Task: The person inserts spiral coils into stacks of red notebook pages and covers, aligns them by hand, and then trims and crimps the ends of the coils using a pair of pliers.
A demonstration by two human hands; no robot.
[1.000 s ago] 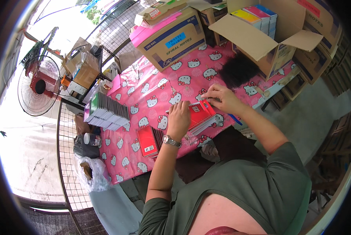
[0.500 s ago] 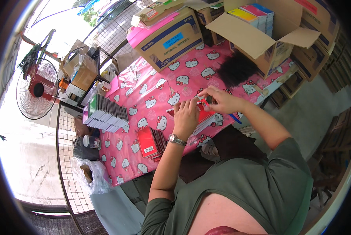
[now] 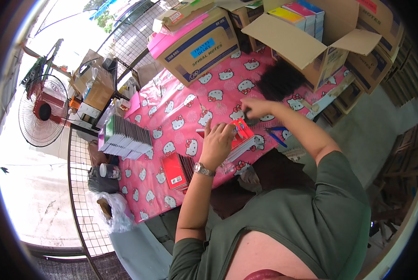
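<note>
Hand (R) [image 3: 258,108] now off red notebk stack [image 3: 243,135], tbl [image 3: 197,105] near edge | L hand [image 3: 217,143] alone on it | both grips: can't tell

From my remote station I see a table [image 3: 183,134] under pink, cat-printed plastic. Directly on it I make out dark-spined notebooks [image 3: 126,136], red spiral notebooks [image 3: 173,170], another red pile [image 3: 243,137], a blue-handled tool [image 3: 276,137] near the edge, a fuzzy black bundle [image 3: 280,81], a blue-labelled box [image 3: 197,56] and an open carton [image 3: 287,40].
</note>
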